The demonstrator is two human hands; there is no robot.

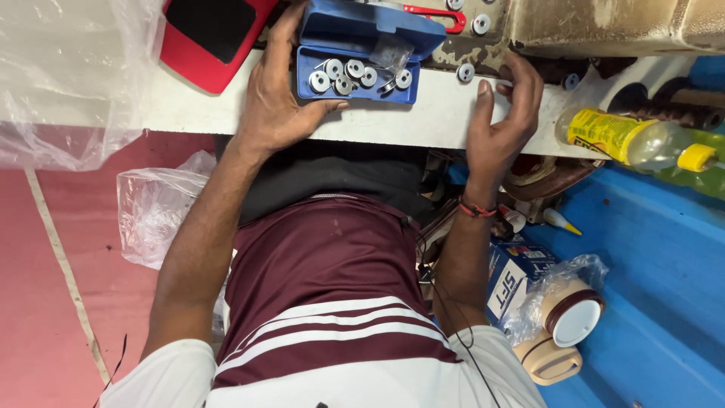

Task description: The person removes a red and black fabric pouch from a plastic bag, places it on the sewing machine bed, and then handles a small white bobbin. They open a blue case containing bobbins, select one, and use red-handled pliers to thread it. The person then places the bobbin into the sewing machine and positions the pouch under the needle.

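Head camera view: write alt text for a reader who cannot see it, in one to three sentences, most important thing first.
A person's left hand grips an open blue plastic case of round metal bobbins at a white table's edge. The right hand rests on the table near loose bobbins. A yellow bottle lies to the right; a red-cased phone lies beside the case.

Open blue plastic case [355, 75] of metal bobbins [343, 74] on the white table edge.

We lose the red case [211, 34] and red-handled scissors [434, 15] past the far edge. The yellow bottle [649, 143] is cut off at right. Our right hand's fingertips [521, 72] hide whatever they touch.
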